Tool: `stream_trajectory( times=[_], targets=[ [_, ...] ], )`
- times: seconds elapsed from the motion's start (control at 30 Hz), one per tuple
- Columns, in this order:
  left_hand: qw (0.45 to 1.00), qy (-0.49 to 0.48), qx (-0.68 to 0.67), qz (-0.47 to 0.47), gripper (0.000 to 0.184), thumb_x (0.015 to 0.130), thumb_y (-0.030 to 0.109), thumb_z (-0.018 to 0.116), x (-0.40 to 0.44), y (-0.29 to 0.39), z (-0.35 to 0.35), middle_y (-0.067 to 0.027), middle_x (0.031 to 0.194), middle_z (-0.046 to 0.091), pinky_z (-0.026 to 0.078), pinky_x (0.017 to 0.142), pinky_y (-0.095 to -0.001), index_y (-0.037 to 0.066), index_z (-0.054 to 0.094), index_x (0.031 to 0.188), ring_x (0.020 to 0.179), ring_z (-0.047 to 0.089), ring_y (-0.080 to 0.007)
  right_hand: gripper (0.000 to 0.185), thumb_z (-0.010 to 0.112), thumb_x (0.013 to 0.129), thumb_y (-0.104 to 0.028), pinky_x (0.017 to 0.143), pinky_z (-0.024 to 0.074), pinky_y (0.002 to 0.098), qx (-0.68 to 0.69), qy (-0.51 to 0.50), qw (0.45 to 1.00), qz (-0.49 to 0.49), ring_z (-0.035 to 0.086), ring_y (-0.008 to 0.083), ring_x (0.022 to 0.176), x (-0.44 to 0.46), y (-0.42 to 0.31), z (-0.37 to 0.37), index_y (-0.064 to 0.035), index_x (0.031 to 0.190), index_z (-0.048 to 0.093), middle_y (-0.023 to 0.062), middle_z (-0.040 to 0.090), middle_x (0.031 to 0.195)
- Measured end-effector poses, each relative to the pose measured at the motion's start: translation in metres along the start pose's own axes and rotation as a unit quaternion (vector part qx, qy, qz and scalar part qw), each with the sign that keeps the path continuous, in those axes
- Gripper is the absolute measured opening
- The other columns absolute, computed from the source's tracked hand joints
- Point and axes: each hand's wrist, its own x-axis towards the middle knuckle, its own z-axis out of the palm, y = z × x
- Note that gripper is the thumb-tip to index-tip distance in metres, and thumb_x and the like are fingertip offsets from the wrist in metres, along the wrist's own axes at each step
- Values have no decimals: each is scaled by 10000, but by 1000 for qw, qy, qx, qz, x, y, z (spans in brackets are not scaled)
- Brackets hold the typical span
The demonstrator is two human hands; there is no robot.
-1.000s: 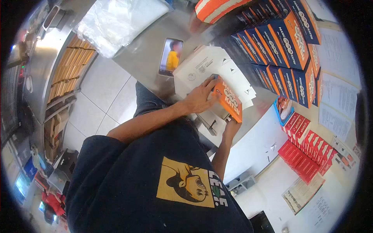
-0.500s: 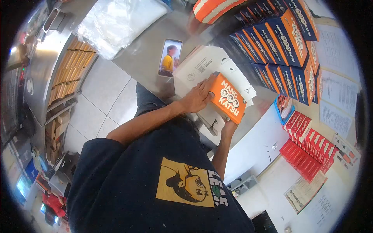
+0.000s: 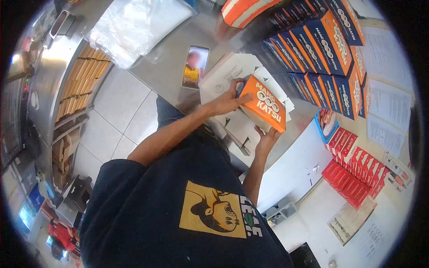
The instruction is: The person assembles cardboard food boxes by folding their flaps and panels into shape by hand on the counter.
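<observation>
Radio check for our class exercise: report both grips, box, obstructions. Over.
Left grip on orange box. Right grip at its lower edge, contact unclear. White cardboard close by; nothing visibly blocking.

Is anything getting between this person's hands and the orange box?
Nothing visible does. The left hand already grips the orange box, its thumb on the printed face. The right hand is at the box's lower edge, though exact contact is unclear. The white cardboard lies beyond the box, not between.

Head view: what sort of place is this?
Probably a takeaway food kitchen or packing counter: stacked navy-and-orange cardboard "Katsu" boxes, a grey metal worktop and clear plastic bags suggest it.
</observation>
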Motion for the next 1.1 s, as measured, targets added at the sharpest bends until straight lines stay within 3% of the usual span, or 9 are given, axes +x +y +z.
stream_trajectory(
  times=[0.07,0.17,0.3,0.5,0.57,0.67,0.8,0.97,1.1],
  targets=[
    [984,-68,-74,-144,894,956,477,665,-11,40,-8,-312,1468,331,495,1004,-498,121,132,1580,1353,425,-378,453,446,1074,-254,838,636,463,-43,-28,997,-51,593,316,1194,4,8,-8,-33,1465,387,150,447,1409],
    [998,-46,-26,-35,932,929,445,714,-22,44,-6,-274,1368,447,525,959,-462,182,119,1596,1276,503,-368,452,452,1074,-240,867,617,481,-27,-27,999,24,583,307,1221,8,13,-23,-32,1470,390,147,454,1435],
    [998,-43,37,-29,969,910,430,745,-24,42,-11,-254,1315,505,531,926,-421,198,109,1603,1204,545,-339,419,444,1076,-226,915,586,495,-38,-69,997,22,576,300,1239,1,9,-34,-27,1445,433,144,466,1452],
    [988,-47,-65,-129,1019,883,408,784,-20,38,-17,-233,1228,542,549,809,-364,168,103,1602,965,613,-261,426,445,1078,-236,961,550,489,-49,-112,992,5,581,286,1235,-5,14,-45,-24,1448,431,152,510,1416],
    [1000,-23,-9,0,983,880,414,786,-25,42,-13,-218,1285,521,526,893,-403,159,161,1595,1041,573,-268,427,473,1067,-229,969,547,462,-105,-81,991,-27,592,271,1218,-5,23,-50,-21,1438,446,147,527,1402],
    [996,-62,51,39,908,912,336,764,-28,47,-12,-210,1397,467,524,965,-444,185,182,1591,1232,503,-312,440,553,997,-192,996,481,358,-88,-65,989,-96,575,260,1221,-5,13,-43,15,1383,514,160,566,1367],
    [998,-55,32,23,918,857,396,813,-33,47,-3,-169,1361,507,476,991,-406,130,281,1556,1159,523,-274,438,570,993,-195,967,499,353,-131,-44,985,-106,608,235,1173,3,22,-52,18,1372,525,147,604,1332],
    [989,-91,70,98,867,892,325,787,-35,53,0,-198,1411,434,454,1064,-439,141,252,1549,1283,465,-329,433,604,999,-190,922,542,349,115,3,993,-11,636,192,1138,-8,1,-29,17,1371,524,128,629,1304],
    [987,-83,106,82,866,922,333,750,-45,64,3,-243,1433,416,329,1143,-447,105,210,1560,1357,406,-343,412,593,1005,-179,935,545,355,29,-16,998,-45,634,192,1145,-9,-1,-33,6,1367,528,127,627,1308]
  ],
)
